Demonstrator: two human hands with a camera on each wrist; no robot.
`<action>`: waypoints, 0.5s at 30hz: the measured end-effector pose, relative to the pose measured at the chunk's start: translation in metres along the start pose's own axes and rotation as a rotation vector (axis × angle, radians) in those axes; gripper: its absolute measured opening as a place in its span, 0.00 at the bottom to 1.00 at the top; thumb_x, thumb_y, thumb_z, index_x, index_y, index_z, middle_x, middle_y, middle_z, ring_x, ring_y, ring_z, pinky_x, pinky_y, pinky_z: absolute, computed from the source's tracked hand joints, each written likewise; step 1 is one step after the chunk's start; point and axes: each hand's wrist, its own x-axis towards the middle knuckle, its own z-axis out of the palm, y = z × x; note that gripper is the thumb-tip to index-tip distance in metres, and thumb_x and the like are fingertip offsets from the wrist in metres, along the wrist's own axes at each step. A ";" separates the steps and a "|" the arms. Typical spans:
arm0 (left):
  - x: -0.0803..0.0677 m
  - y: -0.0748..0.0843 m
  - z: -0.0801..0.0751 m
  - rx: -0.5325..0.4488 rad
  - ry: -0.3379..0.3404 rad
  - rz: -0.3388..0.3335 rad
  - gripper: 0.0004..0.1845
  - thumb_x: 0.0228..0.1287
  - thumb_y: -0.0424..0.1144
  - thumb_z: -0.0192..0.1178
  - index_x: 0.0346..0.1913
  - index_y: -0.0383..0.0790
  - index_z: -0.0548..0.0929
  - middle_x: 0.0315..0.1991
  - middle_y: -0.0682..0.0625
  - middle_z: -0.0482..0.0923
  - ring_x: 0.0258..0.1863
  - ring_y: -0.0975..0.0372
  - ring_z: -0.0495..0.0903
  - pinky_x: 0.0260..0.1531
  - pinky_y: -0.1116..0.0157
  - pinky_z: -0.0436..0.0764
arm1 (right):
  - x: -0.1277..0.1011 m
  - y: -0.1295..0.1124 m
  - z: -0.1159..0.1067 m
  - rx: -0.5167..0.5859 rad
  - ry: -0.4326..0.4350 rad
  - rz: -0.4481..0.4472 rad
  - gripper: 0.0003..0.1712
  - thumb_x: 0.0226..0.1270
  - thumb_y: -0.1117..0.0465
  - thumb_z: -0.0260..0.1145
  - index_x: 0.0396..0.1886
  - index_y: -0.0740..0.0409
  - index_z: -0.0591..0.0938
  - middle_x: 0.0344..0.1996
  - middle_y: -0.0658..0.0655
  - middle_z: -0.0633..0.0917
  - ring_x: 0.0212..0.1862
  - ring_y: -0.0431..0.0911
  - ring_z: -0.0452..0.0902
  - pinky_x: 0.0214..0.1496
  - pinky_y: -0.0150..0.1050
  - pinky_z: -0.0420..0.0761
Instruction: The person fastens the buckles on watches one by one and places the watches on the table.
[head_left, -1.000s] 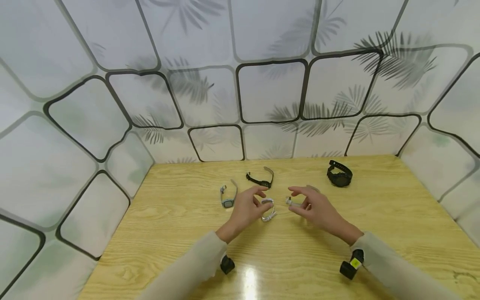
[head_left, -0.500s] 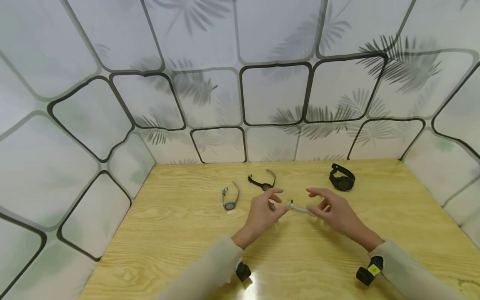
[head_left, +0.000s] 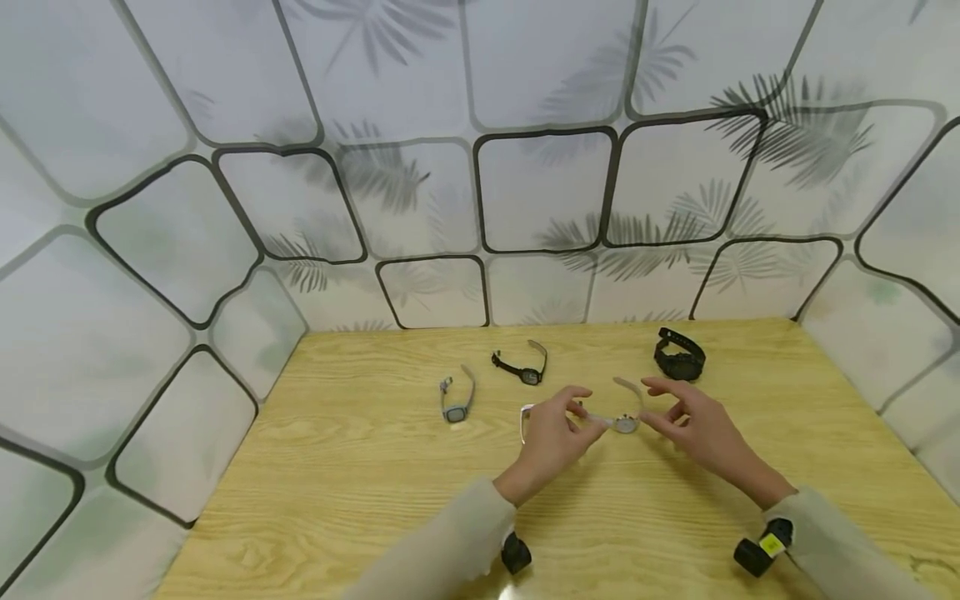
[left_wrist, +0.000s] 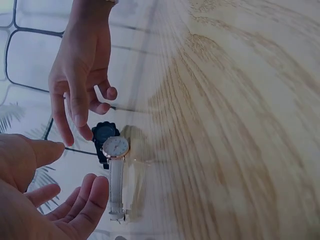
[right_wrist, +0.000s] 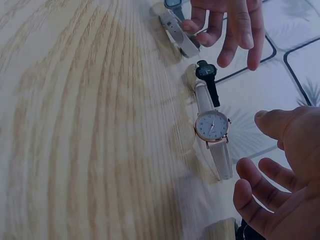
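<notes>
A white-strapped watch [head_left: 623,423] with a rose-gold round face [right_wrist: 212,125] lies flat on the wooden table [head_left: 360,467], strap stretched out, between my two hands. My left hand [head_left: 558,435] hovers just left of it with relaxed, spread fingers, the fingertips [left_wrist: 97,187] close to the buckle end of the strap [left_wrist: 116,187] but apart from it. On the other side my right hand [head_left: 690,423] is also open and holds nothing. Its fingers [left_wrist: 75,107] hang just above the watch face [left_wrist: 115,147].
A grey watch [head_left: 457,400] lies to the left, a slim black watch [head_left: 522,368] behind my left hand, and a chunky black watch [head_left: 679,357] at the back right. Patterned panels [head_left: 540,183] wall in the table at the back and on both sides.
Both hands held the white watch and stretched it out between them. Now it lies on the table further right, and both hands have let go.
</notes>
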 end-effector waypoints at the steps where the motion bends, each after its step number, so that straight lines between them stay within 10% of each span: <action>1: 0.001 0.000 0.001 0.005 0.005 -0.008 0.23 0.67 0.38 0.72 0.63 0.39 0.81 0.45 0.38 0.85 0.22 0.73 0.78 0.19 0.74 0.79 | 0.000 0.000 0.000 0.000 -0.005 0.007 0.32 0.72 0.58 0.71 0.71 0.61 0.74 0.58 0.66 0.81 0.34 0.37 0.82 0.26 0.35 0.82; 15: 0.007 0.006 0.018 0.171 0.029 -0.116 0.24 0.65 0.42 0.72 0.61 0.35 0.82 0.48 0.41 0.84 0.46 0.54 0.82 0.39 0.66 0.80 | 0.007 0.004 -0.004 0.004 -0.082 0.104 0.35 0.72 0.53 0.71 0.72 0.63 0.72 0.62 0.70 0.78 0.38 0.47 0.83 0.27 0.36 0.82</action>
